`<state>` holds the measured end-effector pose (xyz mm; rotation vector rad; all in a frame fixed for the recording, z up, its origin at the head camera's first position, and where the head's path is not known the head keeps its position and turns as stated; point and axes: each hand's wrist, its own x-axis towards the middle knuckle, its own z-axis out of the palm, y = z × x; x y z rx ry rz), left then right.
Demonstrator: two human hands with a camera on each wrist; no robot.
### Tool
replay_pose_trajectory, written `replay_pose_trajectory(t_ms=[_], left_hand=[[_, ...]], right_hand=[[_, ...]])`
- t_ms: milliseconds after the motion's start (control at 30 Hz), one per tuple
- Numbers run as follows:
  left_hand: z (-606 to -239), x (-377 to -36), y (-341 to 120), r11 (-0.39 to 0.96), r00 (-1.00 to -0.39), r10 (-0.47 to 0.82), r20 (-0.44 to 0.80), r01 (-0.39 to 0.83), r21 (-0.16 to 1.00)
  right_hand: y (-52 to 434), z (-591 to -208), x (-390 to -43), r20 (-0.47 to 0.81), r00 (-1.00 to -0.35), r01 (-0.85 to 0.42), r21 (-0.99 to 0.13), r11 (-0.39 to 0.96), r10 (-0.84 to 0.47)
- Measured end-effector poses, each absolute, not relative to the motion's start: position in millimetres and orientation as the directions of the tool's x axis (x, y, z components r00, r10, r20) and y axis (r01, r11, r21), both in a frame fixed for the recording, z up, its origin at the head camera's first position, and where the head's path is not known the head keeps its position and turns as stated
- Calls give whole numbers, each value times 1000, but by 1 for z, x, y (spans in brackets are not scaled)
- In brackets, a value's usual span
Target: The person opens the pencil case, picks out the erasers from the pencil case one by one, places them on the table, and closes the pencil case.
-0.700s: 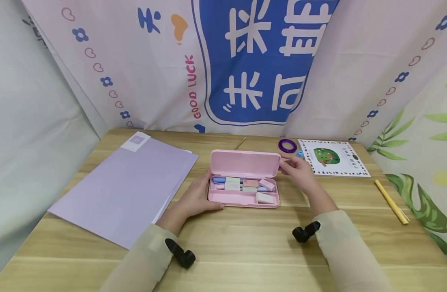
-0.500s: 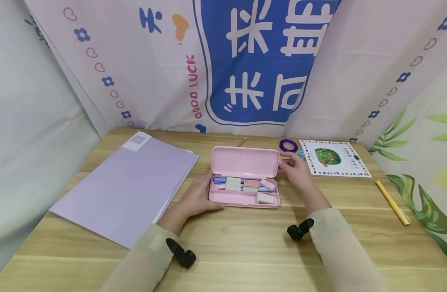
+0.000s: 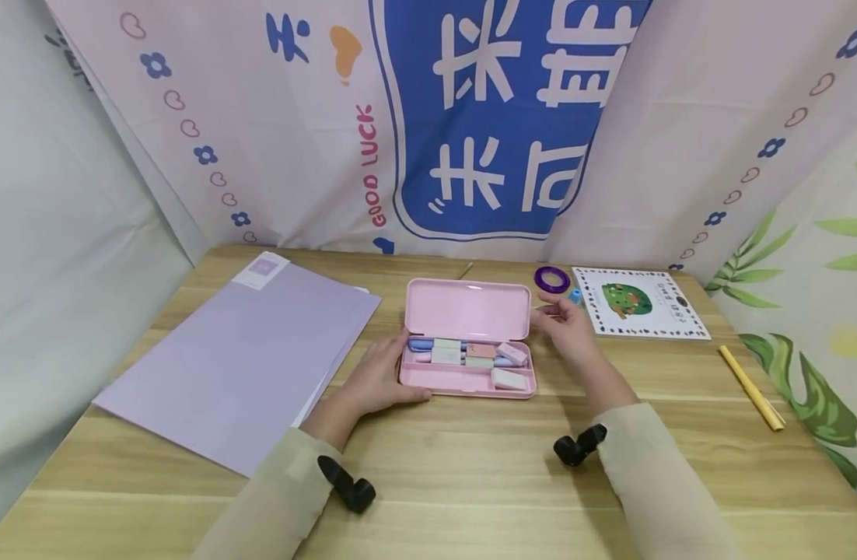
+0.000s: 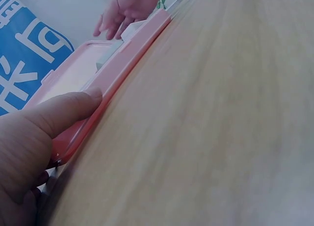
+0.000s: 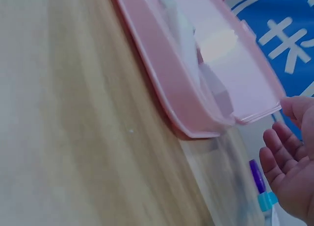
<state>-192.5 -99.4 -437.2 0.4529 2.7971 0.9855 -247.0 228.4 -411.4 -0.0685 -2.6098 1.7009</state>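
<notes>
A pink pencil case [image 3: 445, 380] lies with its lid [image 3: 468, 309] raised in the middle of the table. My left hand [image 3: 376, 376] grips the case's left end, its thumb on the front wall and the other fingers behind the end. Beside the lid's right edge is my right hand [image 3: 564, 325], fingers loosely bent and holding nothing. In the right wrist view its thumb [image 5: 293, 108] is right at the lid's corner. Inside the case sit blue and pink pens [image 3: 420, 345], pale green and salmon blocks [image 3: 480, 351], a small pink eraser [image 3: 512, 355] and a white eraser [image 3: 508, 379].
A large lilac folder [image 3: 239, 365] covers the table's left side. Behind the right hand are a purple tape roll [image 3: 551, 280], a small blue item [image 3: 575, 296] and a white picture booklet [image 3: 641, 303]. A yellow stick-like item [image 3: 750, 387] lies far right; a thin stick [image 3: 466, 270] lies at the back.
The lid has tipped further back. My right hand has come away slightly from the lid's edge, while the left hand has stayed on the case.
</notes>
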Motion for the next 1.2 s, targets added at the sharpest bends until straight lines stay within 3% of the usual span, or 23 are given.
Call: replay_pose_trajectory(t_ms=[267, 600, 967, 1200], left_hand=[[-435, -192, -101, 743, -944, 328, -28, 240, 625], [-436, -193, -100, 739, -942, 336, -19, 251, 625], [-437, -193, -98, 743, -942, 333, -35, 239, 626], [-437, -194, -98, 740, -942, 334, -29, 243, 627]], right_hand=[[231, -412, -213, 28, -994, -83, -803, 591, -102], [218, -420, -196, 21, -986, -141, -646, 750, -167], [221, -420, -193, 32, -998, -65, -662, 747, -59], [262, -415, -183, 95, -990, 12, -667, 745, 102]])
